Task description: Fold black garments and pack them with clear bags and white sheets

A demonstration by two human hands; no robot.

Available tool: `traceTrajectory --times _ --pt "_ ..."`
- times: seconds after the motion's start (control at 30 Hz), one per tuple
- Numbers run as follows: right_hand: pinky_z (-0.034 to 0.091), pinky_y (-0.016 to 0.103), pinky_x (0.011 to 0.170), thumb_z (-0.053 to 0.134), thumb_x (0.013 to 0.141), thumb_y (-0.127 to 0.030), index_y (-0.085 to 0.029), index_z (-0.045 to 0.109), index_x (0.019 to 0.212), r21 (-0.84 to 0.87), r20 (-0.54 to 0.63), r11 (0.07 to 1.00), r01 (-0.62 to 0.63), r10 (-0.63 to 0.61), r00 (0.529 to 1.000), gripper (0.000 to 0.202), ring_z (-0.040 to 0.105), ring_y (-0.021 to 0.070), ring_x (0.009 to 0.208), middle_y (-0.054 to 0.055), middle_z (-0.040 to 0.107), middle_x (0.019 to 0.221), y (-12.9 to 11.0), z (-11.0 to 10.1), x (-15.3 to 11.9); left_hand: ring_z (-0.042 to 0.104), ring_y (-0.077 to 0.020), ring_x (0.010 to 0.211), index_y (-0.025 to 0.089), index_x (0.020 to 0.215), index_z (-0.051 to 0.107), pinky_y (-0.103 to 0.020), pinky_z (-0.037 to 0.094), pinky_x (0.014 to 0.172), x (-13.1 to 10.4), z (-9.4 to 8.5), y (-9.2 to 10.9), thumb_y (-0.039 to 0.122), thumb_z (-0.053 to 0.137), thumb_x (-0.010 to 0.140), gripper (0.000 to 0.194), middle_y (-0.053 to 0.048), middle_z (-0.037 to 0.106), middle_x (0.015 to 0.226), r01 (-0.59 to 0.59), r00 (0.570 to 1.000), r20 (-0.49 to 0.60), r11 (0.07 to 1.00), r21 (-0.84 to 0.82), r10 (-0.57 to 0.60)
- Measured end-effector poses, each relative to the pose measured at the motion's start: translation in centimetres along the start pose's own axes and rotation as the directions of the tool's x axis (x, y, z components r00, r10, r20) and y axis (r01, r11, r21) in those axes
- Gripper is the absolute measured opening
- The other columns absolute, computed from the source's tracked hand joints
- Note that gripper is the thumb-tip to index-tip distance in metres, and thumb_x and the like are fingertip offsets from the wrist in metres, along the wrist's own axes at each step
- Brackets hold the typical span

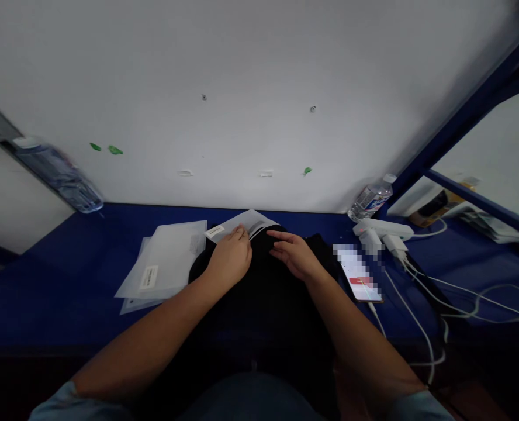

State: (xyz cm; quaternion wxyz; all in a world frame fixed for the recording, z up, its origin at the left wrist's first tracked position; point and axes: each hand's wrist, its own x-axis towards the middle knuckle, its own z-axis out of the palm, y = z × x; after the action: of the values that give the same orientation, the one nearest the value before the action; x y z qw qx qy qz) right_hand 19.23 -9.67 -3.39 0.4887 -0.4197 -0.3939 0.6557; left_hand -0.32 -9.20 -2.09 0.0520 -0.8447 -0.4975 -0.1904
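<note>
Soft black fabric bundle [263,257] on blue tabletop [123,234], under both hands; likely light, floppy, best taken by folded edges. Frosted translucent plastic bag [237,221] at its far side, probably slippery. Left hand [232,254] curled, pinch unclear; right hand [297,255] loosely spread.

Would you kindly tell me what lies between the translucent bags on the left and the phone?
In the head view, black fabric lies there, with the left hand, the right hand and another translucent bag at its far side.
</note>
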Motion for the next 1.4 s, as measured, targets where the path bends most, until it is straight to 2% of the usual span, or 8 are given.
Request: traceTrajectory --times 0.27,0.43,0.6,0.73,1.0,1.17,1.27,1.4 --pt "0.054 0.037 0.099 0.075 0.065 -0.013 -0.023 0.078 0.105 0.12 0.012 0.992 0.046 -0.047 0.999 0.041 0.068 0.0177 0.098 0.003 0.075 0.106 1.2 1.0 0.9 0.061 -0.0324 0.13 0.003 0.128 0.063 -0.047 0.051 0.11 -0.3 0.1 0.6 0.016 0.039 0.1 0.039 -0.025 0.063 0.139 -0.048 0.999 -0.023 0.999 -0.012 0.048" --pt "0.053 0.037 0.101 0.076 0.062 -0.013 -0.023 0.077 0.1 0.146 0.175 0.989 -0.029 0.003 0.985 0.039 0.069 0.0189 0.1 0.003 0.075 0.103 1.4 1.1 1.1 0.058 -0.031 0.134 0.007 0.131 0.062 -0.047 0.051 0.111 -0.6 -0.2 0.9 0.017 0.04 0.1 0.04 -0.021 0.061 0.142 -0.059 0.998 -0.011 0.997 -0.049 0.059" --pt "0.051 0.037 0.098 0.072 0.064 -0.017 -0.022 0.074 0.091 0.115 0.142 0.985 0.125 -0.141 0.98 0.028 0.068 0.0219 0.101 0.003 0.075 0.098 1.8 1.7 1.9 0.054 -0.0309 0.139 0.002 0.135 0.059 -0.046 0.047 0.114 -0.7 -0.6 1.5 0.018 0.037 0.102 0.043 -0.024 0.056 0.148 -0.08 0.996 0.025 0.996 -0.049 0.081" --pt "0.052 0.037 0.092 0.073 0.063 -0.02 -0.022 0.07 0.09 0.063 0.139 0.992 0.108 -0.116 0.984 0.027 0.068 0.0234 0.097 0.003 0.074 0.093 1.8 1.7 2.0 0.05 -0.0312 0.142 -0.001 0.138 0.056 -0.045 0.042 0.119 -0.6 -0.6 1.9 0.018 0.034 0.102 0.046 -0.025 0.052 0.15 -0.088 0.991 0.099 0.994 -0.06 0.094" --pt "0.054 0.034 0.091 0.073 0.067 -0.021 -0.021 0.073 0.097 -0.066 -0.001 0.997 0.036 -0.036 0.999 0.03 0.069 0.0193 0.095 0.003 0.075 0.098 0.3 -0.1 0.9 0.037 -0.0329 0.151 0.015 0.156 0.038 -0.047 0.037 0.121 -1.2 -1.5 -3.6 0.056 0.071 0.086 0.087 -0.018 0.035 0.164 -0.329 0.895 0.219 0.908 -0.259 0.387" --pt "0.053 0.03 0.066 0.071 0.078 -0.021 -0.022 0.075 0.09 -0.455 -0.146 0.887 0.074 -0.156 0.977 0.013 0.065 0.0141 0.064 0.001 0.073 0.079 -0.2 -1.0 0.2 0.049 -0.0216 0.143 0.028 0.15 0.049 -0.04 0.039 0.12 -1.9 -2.5 -6.3 0.031 0.064 0.096 0.056 -0.004 0.05 0.156 -0.356 0.902 0.14 0.888 -0.291 0.407" --pt "0.049 0.027 0.056 0.068 0.084 -0.026 -0.021 0.076 0.08 -0.54 -0.026 0.838 0.078 -0.109 0.994 0.011 0.063 0.014 0.058 0.003 0.072 0.071 -0.1 -0.7 -0.1 0.057 -0.0196 0.136 0.029 0.143 0.058 -0.041 0.044 0.117 -2.1 -2.3 -6.1 0.026 0.06 0.098 0.045 -0.002 0.059 0.148 -0.362 0.909 0.089 0.878 -0.314 0.406" --pt "0.051 0.027 0.06 0.07 0.084 -0.03 -0.021 0.08 0.092 -0.428 0.13 0.902 0.064 -0.009 0.992 0.016 0.069 0.0162 0.068 0.004 0.074 0.073 -0.1 -0.2 -0.4 0.06 -0.0186 0.132 0.028 0.139 0.062 -0.041 0.048 0.114 -2.1 -1.6 -5.6 0.022 0.051 0.101 0.04 -0.002 0.062 0.145 -0.382 0.899 0.091 0.87 -0.313 0.428"
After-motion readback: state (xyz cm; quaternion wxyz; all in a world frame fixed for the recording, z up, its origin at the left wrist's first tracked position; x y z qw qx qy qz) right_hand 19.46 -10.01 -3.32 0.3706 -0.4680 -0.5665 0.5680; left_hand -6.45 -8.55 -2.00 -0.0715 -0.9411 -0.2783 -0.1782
